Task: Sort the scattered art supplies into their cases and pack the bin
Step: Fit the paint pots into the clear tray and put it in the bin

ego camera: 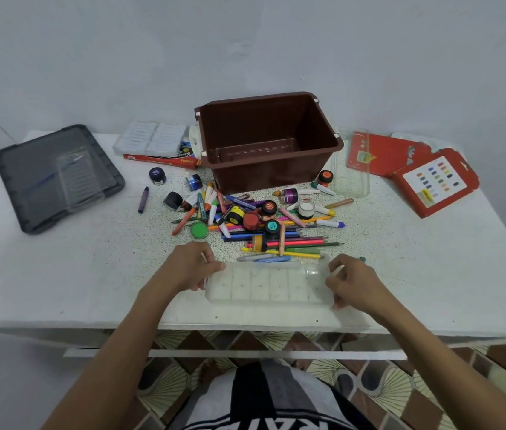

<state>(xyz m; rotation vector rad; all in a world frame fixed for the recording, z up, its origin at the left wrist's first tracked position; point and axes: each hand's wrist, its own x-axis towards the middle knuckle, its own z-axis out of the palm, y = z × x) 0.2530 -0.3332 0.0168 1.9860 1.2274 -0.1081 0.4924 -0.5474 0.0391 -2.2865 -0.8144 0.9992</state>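
Gripping tray [268,287] | clear plastic, ribbed slots | hands [194,265] [352,282] at ends

This looks like a room in a home, set up for a hobby rather than for work. A plain pale painted wall [245,41], bare and a little scuffed, fills the upper half of the frame. Below it stands a simple white table [59,274] with a speckled patch at its middle. Along the bottom of the frame the floor tiles [400,383] carry a decorative pattern of cream fans and brown diamonds, the kind laid in a house. On the table sit household things: a brown plastic bin [264,175] at centre, its grey lid [15,169] at left, red card boxes [431,181] at right, and a loose pile of pencils, crayons and paint pots [264,225].
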